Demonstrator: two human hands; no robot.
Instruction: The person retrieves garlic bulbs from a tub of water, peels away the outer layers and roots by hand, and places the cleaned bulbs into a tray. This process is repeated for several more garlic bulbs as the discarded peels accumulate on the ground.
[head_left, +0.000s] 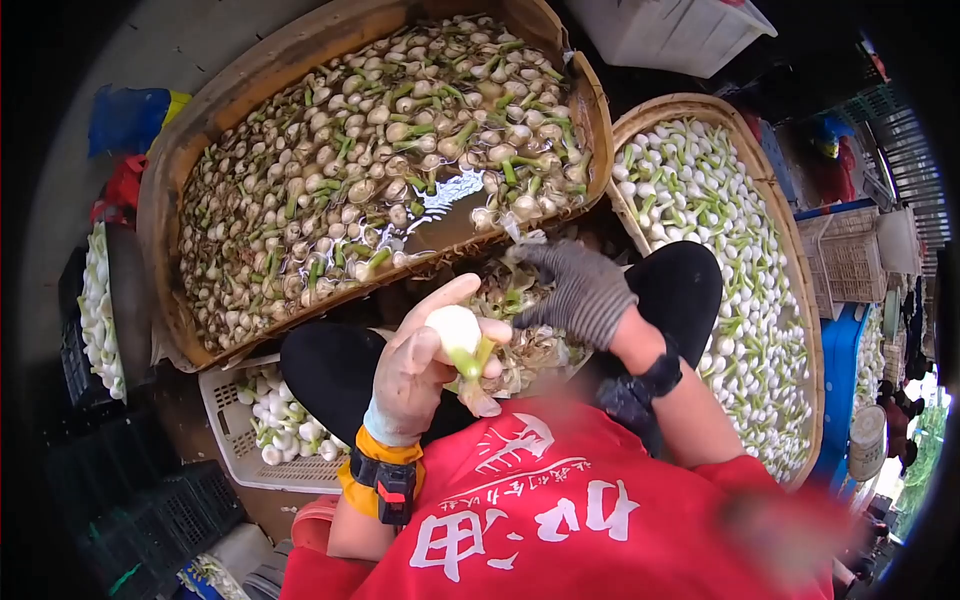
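My left hand [415, 360], in a pale glove, is closed around a peeled white onion bulb [455, 328] with a short green stem. The stem points down toward my shirt. To its right, my right hand [582, 290] wears a grey striped glove, its thumb and fingers apart. Pale peel [525, 238] lies near those fingertips; whether it touches them is hard to tell. Beneath both hands, a heap of loose onion skins [530, 355] sits between my knees.
Ahead stands a large brown tub [600, 110] of unpeeled onions in water. A second tub [815, 400] on the right holds peeled onions. A white crate [235, 440] with bulbs stands at left, near dark crates [160, 530]. A white bin [670, 35] is at the back.
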